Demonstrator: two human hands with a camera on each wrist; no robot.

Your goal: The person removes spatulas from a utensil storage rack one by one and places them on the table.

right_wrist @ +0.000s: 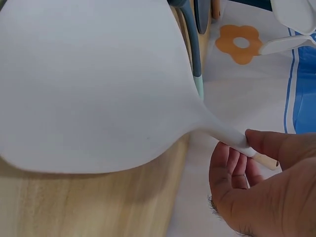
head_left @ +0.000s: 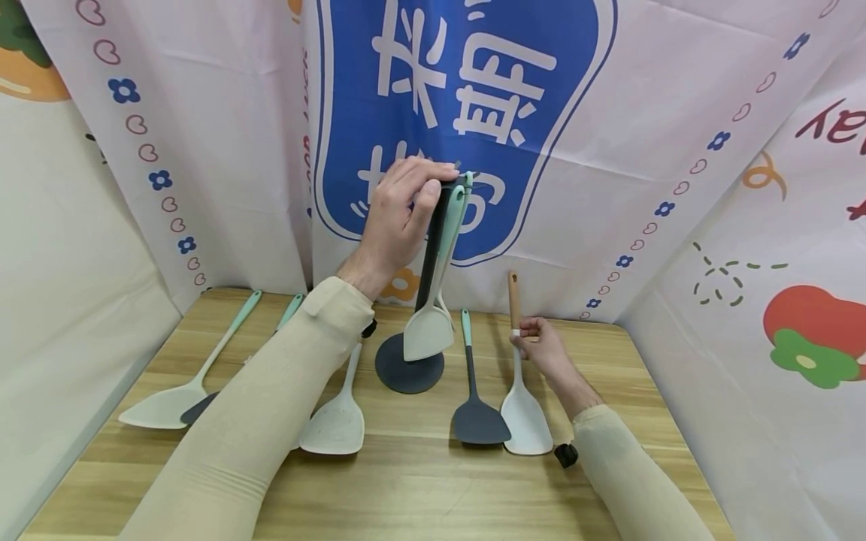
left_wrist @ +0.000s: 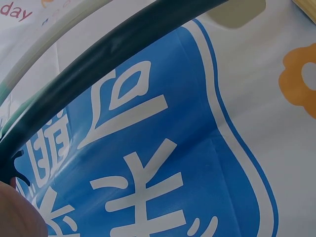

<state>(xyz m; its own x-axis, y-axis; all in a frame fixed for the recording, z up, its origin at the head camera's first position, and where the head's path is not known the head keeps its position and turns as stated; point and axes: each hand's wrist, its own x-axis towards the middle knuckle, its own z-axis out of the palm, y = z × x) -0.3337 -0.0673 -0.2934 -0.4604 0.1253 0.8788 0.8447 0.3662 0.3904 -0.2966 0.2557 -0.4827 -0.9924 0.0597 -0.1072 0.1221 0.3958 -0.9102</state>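
Note:
My left hand [head_left: 402, 210] grips the top of a dark utensil stand [head_left: 430, 259], whose post rises from a round base [head_left: 399, 376]. From its hooks hangs a pale spatula with a mint handle [head_left: 428, 333], with another pale utensil partly hidden behind. The left wrist view shows the dark post [left_wrist: 98, 66] and part of a finger at the lower left corner. With thumb and fingers, my right hand [head_left: 544, 352] pinches a white spatula [head_left: 529, 421] where its neck meets the wooden handle. In the right wrist view, its broad white blade [right_wrist: 94, 89] lies close to the camera.
A dark spatula with a mint handle [head_left: 479, 421] lies just left of the white one, blades touching or overlapping. Left of the stand lie a speckled pale spatula [head_left: 334, 424], a cream spatula [head_left: 165, 406] and a dark one [head_left: 198, 409], partly covered by my left sleeve. Printed cloth [head_left: 568, 225] hangs behind the table.

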